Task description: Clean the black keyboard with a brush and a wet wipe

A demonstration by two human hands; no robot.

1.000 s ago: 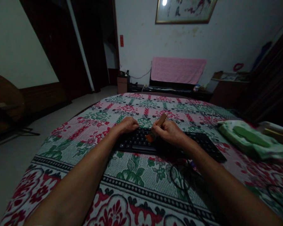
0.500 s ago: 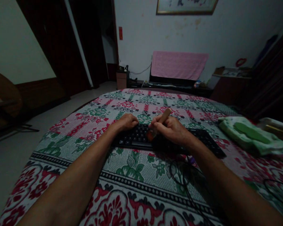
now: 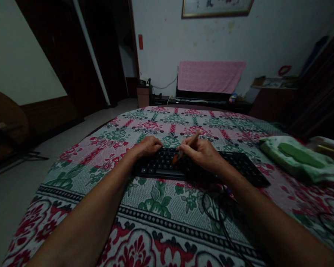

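Observation:
A black keyboard point(image 3: 167, 163) lies across the flowered cloth in front of me. My left hand point(image 3: 150, 145) is closed over its far left corner, fingers curled at the edge. In my right hand point(image 3: 202, 151) is a brush point(image 3: 195, 138) with a flat wooden handle, gripped between thumb and fingers. The handle slants up to the right, and the orange-brown bristles point down onto the keys left of that hand. My right hand and forearm cover part of the keyboard's middle.
A black cable point(image 3: 221, 218) loops on the patterned tablecloth point(image 3: 156, 200) near my right forearm. A green and white soft pack point(image 3: 300, 159) lies to the right. Beyond the table, a pink cloth point(image 3: 211, 76) hangs over a dark object by the wall.
The brush has turned in my right hand, its handle now showing a narrower side, and its bristles sit slightly further left. My left hand keeps its place on the keyboard.

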